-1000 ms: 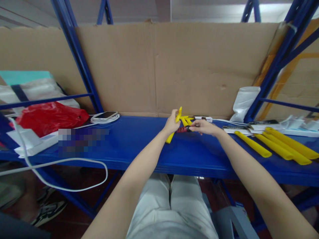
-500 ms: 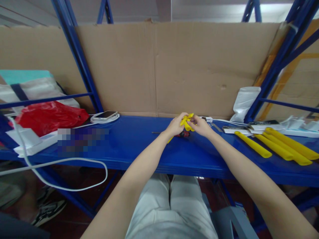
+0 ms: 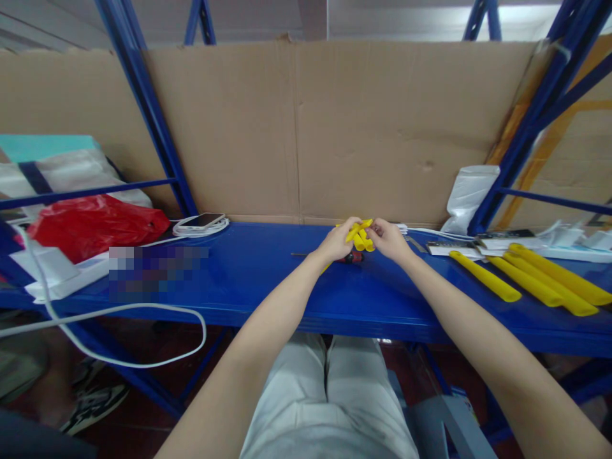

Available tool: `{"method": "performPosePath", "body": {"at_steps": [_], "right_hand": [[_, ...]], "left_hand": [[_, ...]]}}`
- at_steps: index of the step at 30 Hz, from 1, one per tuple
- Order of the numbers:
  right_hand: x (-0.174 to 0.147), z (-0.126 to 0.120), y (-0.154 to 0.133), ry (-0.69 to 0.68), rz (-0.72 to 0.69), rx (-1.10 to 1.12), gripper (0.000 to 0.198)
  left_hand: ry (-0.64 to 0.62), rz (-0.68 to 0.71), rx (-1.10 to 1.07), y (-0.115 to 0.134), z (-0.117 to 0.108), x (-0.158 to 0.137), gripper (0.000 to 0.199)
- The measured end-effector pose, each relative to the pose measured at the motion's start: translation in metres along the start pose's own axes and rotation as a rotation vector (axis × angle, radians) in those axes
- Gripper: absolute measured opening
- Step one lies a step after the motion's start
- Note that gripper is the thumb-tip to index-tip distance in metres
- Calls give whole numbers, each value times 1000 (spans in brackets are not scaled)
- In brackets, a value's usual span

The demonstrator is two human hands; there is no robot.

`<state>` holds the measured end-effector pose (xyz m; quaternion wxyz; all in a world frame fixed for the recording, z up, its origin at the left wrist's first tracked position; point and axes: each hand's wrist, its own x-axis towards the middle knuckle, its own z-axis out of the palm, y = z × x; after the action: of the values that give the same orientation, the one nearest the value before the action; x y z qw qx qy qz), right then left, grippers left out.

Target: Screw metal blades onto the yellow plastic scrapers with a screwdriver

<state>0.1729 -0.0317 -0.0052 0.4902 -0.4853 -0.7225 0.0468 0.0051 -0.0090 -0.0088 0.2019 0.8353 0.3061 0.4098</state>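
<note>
My left hand (image 3: 335, 241) is closed around yellow plastic parts (image 3: 358, 242), whose rounded ends stick out past the fingers. A strip of yellow also shows below that hand. At the right end of these parts is my right hand (image 3: 388, 237), its fingertips pinched together close against them. Whatever those fingertips hold is too small or hidden to make out. On the blue table (image 3: 258, 274), just under the hands, lies a screwdriver (image 3: 352, 257) with a red and black handle, its thin shaft pointing left.
Several long yellow plastic pieces (image 3: 485, 276) lie at the right, by white and black packets (image 3: 454, 251). A white pouch (image 3: 471, 201) leans at the back right. Leftward are a phone (image 3: 203, 220) on a coiled white cable, a red bag (image 3: 98, 223) and a looping white cord (image 3: 143, 306).
My right hand has shifted slightly right, and its fingers cover less of the yellow parts. More of their rounded ends shows. My left hand keeps its hold in nearly the same place.
</note>
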Motion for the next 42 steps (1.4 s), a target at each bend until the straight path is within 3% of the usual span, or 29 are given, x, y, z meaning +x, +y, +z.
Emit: {"method": "performPosePath", "body": {"at_steps": [8,13,17,21,24,31,38,42], "right_hand": [[0,1,-1,-17,4,35,15],[9,-11,20,78,46,-180,11],[11,-39,50,82,224,-488,13],[6,-61,64,-74,492,-766,18],[2,-64,63,-196,595,-846,28],[4,-51,62,-311,584,-944,32],[3,-51,67,-294,585,-960,32],[4,-49,62,-191,583,-849,34]], "left_hand": [[45,-34,-78,-1,-2,1,52],[110,-83,-117,0,-6,1,53],[92,-93,-138,-2,-8,1,53],[127,-67,-119,-8,-7,2,54],[188,-19,-92,-15,-5,5,55],[200,12,-169,-14,-3,7,53],[212,-71,-391,-1,-1,3,49],[244,-173,-593,-1,1,5,51]]}}
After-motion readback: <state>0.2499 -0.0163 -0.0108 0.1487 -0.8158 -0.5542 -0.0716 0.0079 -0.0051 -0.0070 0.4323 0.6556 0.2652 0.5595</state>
